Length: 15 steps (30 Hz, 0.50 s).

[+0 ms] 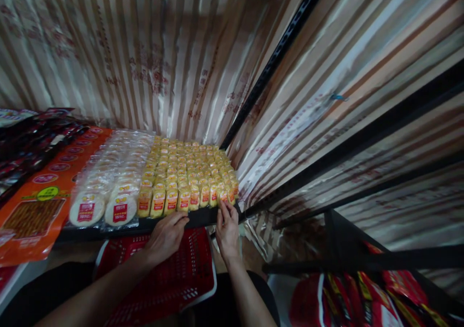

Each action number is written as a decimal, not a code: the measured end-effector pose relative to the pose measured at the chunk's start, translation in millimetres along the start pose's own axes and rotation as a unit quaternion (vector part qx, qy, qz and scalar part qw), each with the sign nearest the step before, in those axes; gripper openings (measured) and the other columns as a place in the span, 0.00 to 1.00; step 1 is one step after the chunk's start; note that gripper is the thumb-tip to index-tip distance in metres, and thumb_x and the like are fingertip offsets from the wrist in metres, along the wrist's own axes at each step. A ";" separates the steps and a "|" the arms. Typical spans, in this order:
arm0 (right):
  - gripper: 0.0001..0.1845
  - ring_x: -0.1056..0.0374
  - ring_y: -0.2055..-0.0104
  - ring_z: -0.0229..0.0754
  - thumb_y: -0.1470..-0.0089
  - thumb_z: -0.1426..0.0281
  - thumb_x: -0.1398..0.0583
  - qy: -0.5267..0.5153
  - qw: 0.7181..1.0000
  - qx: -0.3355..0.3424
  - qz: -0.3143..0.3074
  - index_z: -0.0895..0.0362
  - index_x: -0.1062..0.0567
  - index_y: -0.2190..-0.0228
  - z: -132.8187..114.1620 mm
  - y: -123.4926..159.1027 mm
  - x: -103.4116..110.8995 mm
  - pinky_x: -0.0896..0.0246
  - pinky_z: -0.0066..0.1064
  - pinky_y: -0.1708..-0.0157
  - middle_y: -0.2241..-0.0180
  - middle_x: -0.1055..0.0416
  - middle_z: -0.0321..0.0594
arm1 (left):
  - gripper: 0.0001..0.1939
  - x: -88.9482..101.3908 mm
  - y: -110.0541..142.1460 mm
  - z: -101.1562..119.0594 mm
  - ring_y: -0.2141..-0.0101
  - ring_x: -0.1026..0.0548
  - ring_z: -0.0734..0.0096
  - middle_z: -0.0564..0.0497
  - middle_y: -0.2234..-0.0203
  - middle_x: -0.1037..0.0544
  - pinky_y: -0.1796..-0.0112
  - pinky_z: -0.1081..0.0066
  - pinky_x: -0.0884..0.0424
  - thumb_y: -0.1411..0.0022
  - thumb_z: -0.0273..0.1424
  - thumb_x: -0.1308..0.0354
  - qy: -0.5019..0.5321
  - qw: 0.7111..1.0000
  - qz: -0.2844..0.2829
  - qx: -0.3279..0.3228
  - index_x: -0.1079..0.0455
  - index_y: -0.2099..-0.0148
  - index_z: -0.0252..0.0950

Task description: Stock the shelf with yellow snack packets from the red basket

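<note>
Small yellow wrapped snack packets (171, 202) with red labels stand in tight rows on a dark shelf (205, 217). My right hand (227, 228) is at the right end of the front row, its fingertips closed against a snack packet (222, 195) there. Low in front of the same row, my left hand (167, 235) has its fingers bent together at the shelf's front edge. Whether anything is between those fingers is hidden. Left of the yellow packets are two rows of round white crackers (121, 209) in clear wrappers.
Orange snack bags (39, 206) and dark packages (36, 145) lie farther left. Below the shelf is a red plastic basket (192, 269) with a white rim. Black metal bars (348, 160) cross the right side before striped sheeting (170, 61). Red packages (377, 298) are at lower right.
</note>
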State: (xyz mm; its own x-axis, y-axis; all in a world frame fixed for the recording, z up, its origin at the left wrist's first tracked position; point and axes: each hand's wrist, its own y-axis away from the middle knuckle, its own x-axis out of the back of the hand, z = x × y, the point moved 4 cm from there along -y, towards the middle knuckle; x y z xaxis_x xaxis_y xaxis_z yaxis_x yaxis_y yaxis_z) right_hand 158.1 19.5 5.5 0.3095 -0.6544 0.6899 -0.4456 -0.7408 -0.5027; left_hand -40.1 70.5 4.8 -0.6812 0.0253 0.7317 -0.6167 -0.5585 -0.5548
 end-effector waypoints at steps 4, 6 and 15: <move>0.21 0.38 0.51 0.44 0.41 0.66 0.54 -0.004 1.000 -0.017 0.004 0.57 0.28 0.53 0.6 -4.5 5.6 0.41 0.39 0.49 0.55 0.34 0.49 | 0.17 2.2 1.1 0.7 0.57 0.26 0.69 0.47 0.58 0.25 0.55 0.69 0.27 0.39 0.21 0.57 -0.003 1.000 -0.001 -0.008 0.29 0.55 0.35; 0.20 0.38 0.50 0.46 0.41 0.64 0.53 0.019 0.999 -0.028 0.012 0.58 0.29 0.54 3.8 -3.4 8.4 0.42 0.40 0.48 0.55 0.33 0.49 | 0.17 3.4 1.2 1.5 0.58 0.26 0.70 0.47 0.59 0.24 0.55 0.69 0.27 0.38 0.22 0.57 -0.009 1.000 0.001 -0.014 0.29 0.55 0.35; 0.17 0.33 0.60 0.45 0.44 0.59 0.49 0.025 0.995 -0.094 0.029 0.57 0.31 0.61 17.2 -7.0 4.4 0.37 0.36 0.59 0.61 0.31 0.47 | 0.16 1.6 0.7 4.2 0.59 0.26 0.69 0.48 0.60 0.23 0.57 0.69 0.27 0.38 0.22 0.57 -0.025 0.999 0.007 -0.030 0.29 0.56 0.35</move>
State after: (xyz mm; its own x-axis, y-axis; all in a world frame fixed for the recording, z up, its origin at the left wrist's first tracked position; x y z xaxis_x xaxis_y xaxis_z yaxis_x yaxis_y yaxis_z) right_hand 177.0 19.1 3.1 0.2387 -0.6837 0.6897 -0.6122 -0.6572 -0.4396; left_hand -40.0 66.7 7.2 -0.6701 -0.0242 0.7419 -0.6313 -0.5070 -0.5868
